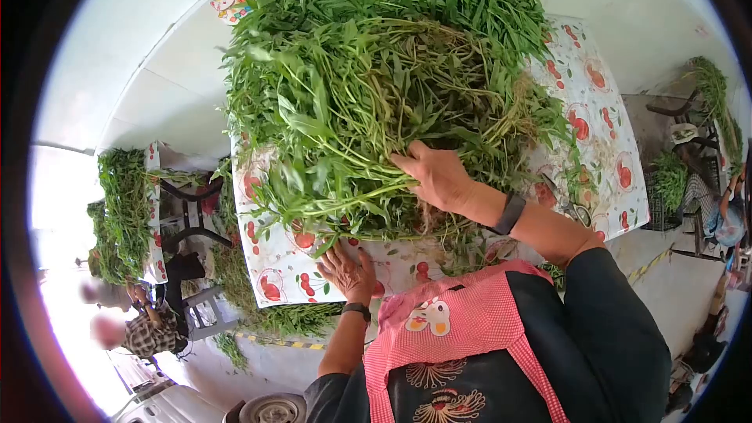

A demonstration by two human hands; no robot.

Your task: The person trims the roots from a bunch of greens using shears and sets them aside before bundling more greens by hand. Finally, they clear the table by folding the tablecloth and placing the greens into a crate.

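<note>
A large heap of long green leafy stems (313, 102) covers much of a table with a cherry-patterned cloth (580, 121). Brownish stems and roots show in the heap's middle. My right hand (440, 178) is closed round a bunch of green stems at the heap's near side, their leafy ends pointing left. Below and to the left, my left hand (347, 272) rests with fingers spread on the cloth at the near edge, its fingertips close to the leaves. A pair of scissors (578, 210) lies on the cloth right of my right hand.
At the left, people (149, 329) are beside another table (154, 211) piled with greens, near a dark chair and a stool (207, 315). A person (697, 188) sits at the far right by a dark crate (662, 204). A wheel (272, 409) shows at the bottom.
</note>
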